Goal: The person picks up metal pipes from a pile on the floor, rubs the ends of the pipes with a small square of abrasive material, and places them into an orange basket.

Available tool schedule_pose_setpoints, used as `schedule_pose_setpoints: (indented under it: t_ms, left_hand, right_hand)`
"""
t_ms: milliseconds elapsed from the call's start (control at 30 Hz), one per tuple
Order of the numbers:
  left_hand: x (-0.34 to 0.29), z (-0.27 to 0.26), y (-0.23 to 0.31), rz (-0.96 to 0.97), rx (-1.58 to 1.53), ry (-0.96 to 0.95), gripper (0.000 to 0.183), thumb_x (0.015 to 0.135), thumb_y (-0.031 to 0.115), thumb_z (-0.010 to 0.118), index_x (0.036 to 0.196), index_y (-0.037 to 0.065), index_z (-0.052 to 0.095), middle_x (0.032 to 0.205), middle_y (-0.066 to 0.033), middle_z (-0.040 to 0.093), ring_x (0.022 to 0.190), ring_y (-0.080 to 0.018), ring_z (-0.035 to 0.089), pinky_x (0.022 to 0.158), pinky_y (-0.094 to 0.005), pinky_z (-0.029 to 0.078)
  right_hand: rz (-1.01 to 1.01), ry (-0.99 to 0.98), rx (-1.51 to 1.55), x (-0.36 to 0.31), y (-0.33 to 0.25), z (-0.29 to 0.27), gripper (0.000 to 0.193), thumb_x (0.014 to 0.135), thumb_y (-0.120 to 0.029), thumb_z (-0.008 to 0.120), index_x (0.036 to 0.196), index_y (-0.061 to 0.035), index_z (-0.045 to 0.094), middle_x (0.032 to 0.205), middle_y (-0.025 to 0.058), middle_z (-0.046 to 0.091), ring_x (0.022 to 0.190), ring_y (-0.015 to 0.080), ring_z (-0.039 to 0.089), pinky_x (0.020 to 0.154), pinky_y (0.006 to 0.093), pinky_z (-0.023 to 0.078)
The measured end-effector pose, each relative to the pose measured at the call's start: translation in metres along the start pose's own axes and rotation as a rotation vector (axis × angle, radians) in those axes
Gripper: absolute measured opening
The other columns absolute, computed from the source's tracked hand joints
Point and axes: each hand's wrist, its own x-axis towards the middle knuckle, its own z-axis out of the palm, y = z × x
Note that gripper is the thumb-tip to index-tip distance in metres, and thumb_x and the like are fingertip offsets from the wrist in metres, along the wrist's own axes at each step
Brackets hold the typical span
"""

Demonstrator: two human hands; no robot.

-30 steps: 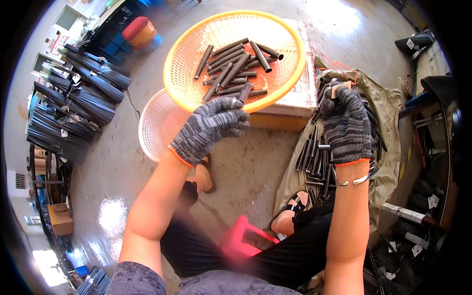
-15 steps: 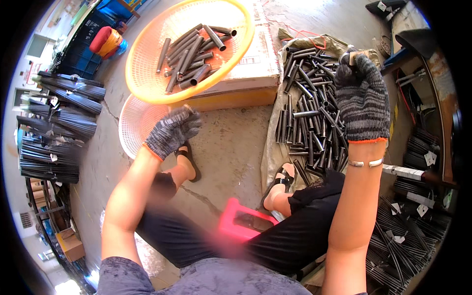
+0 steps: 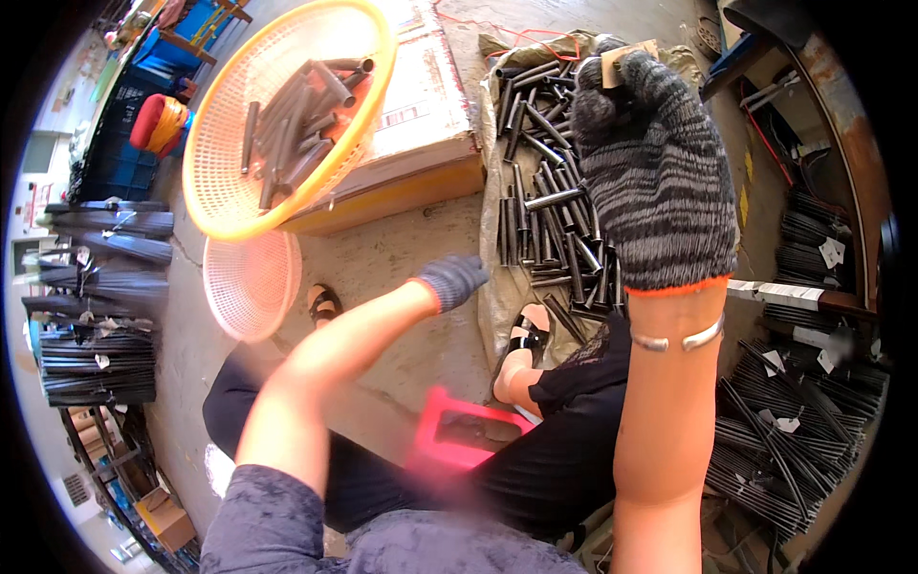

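My right hand point(image 3: 655, 172), in a grey-and-black striped knit glove with an orange cuff, is raised over a heap of short black metal tubes point(image 3: 555, 230). Its fingers are closed on a small flat tan piece point(image 3: 626, 62), perhaps card or wood. My left hand point(image 3: 454, 279), gloved too, hovers left of the heap with its fingers drawn together; whatever they may hold is hidden. The tubes lie on a greenish woven sack point(image 3: 492, 325). More dark tubes point(image 3: 296, 129) rest in an orange plastic basket point(image 3: 206, 201), tilted on a carton point(image 3: 421, 143).
A pale pink basket point(image 3: 251, 287) stands on the floor below the orange one. Between my legs is a pink plastic stool point(image 3: 435, 435). Bundles of long black rods lie at the left point(image 3: 100, 325) and right point(image 3: 803, 411). A metal-edged bench point(image 3: 856, 191) stands far right.
My left hand has moved right, away from the baskets toward the tube heap. My right hand appears larger and closer, still holding the tan piece. The whole view has shifted.
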Motion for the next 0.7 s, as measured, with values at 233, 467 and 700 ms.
schedule_pose_setpoints:
  t_ms: [233, 467, 700]
  left_hand:
    - [0.126, 0.07, 0.015, 0.487, 0.248, 0.53, 0.032, 0.085, 0.024, 0.051, 0.108, 0.007, 0.067, 0.115, -0.0113, 0.062, 0.117, -0.032, 0.05, 0.104, -0.0501, 0.033]
    - [0.133, 0.048, -0.001, 0.495, 0.632, 0.059, 0.03, 0.082, 0.025, 0.052, 0.096, 0.007, 0.071, 0.105, -0.0088, 0.065, 0.112, -0.0304, 0.052, 0.109, -0.0553, 0.029]
    - [0.133, 0.058, -0.007, 0.491, 0.665, 0.27, 0.029, 0.082, 0.022, 0.051, 0.096, 0.008, 0.072, 0.101, -0.0059, 0.067, 0.11, -0.0287, 0.054, 0.11, -0.0574, 0.026]
  right_hand:
    - [0.015, 0.111, -0.047, -0.014, -0.004, -0.002, 0.012, 0.085, 0.001, 0.062, 0.097, 0.0031, 0.059, 0.092, 0.0127, 0.063, 0.084, 0.0219, 0.063, 0.074, 0.0296, 0.054]
    - [0.1, 0.184, -0.054, -0.013, 0.014, -0.017, 0.013, 0.086, 0.0, 0.061, 0.098, 0.0032, 0.059, 0.093, 0.0126, 0.063, 0.085, 0.0217, 0.062, 0.075, 0.0297, 0.054]
    - [0.1, 0.214, -0.109, -0.011, 0.024, -0.015, 0.014, 0.086, -0.001, 0.061, 0.099, 0.0032, 0.059, 0.094, 0.0125, 0.063, 0.086, 0.0215, 0.062, 0.075, 0.0299, 0.054]
